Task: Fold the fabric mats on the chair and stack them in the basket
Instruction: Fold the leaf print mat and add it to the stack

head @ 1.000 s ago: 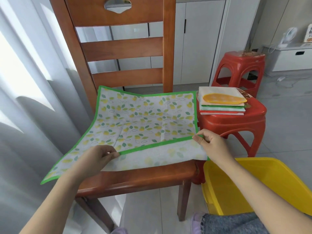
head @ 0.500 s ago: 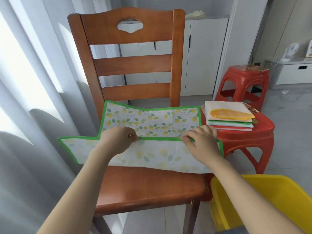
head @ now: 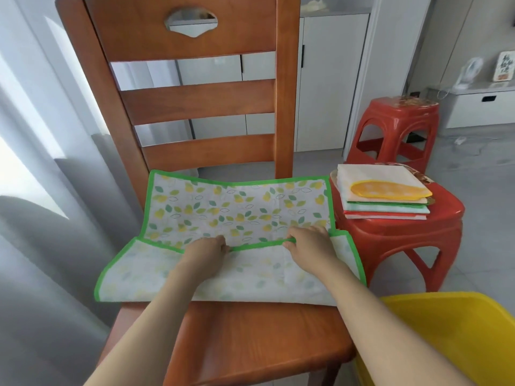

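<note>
The yellow plastic basket (head: pixel 457 338) at five o'clock is cut off by the right and bottom edges, so only one corner of its rim shows, and the right forearm hides part of that. The brown wooden chair (head: pixel 195 45) loses its top rail to the upper edge and its legs to the lower one, while the green-bordered, leaf-printed fabric mat (head: pixel 239 210) covers the rear of its seat. At two o'clock, the print on the small framed white plaque (head: pixel 505 66) on the low cabinet is too small to read.
</note>
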Demonstrator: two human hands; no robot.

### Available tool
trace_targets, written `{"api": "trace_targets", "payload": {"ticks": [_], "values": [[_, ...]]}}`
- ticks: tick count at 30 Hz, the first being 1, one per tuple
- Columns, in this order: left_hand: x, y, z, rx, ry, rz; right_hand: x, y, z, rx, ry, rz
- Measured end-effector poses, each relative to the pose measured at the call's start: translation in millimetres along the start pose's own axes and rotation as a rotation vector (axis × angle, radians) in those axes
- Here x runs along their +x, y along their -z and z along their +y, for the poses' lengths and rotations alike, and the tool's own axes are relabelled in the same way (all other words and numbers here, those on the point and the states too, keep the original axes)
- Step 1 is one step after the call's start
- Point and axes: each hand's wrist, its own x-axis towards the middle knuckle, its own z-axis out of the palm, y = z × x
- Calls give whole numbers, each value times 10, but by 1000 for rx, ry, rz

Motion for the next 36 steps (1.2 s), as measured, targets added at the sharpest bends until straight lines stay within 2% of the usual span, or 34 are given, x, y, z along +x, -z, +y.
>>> {"api": "trace_targets", "payload": {"ticks": [3, 6, 12, 22, 29, 31, 36], "values": [[-93, -69, 8, 162, -25, 47, -17, -87, 24, 78, -34, -92], [-231, 13, 74, 284, -77, 72, -24, -32, -4, 69, -41, -118], [-469, -155, 24, 144, -31, 84, -110, -23, -104, -74, 37, -92], [-318, -308, -15, -6, 11, 216, -47, -276, -38, -63, 4, 50], [-368, -328, -19, -96, 65, 246, -43, -292, -58, -84, -2, 71], [-528, -313, 32, -68, 47, 208, -56, -292, -52, -82, -1, 73], [-970, -407, 165, -94, 102, -92, -101, -297, -89, -162, -14, 68]]}}
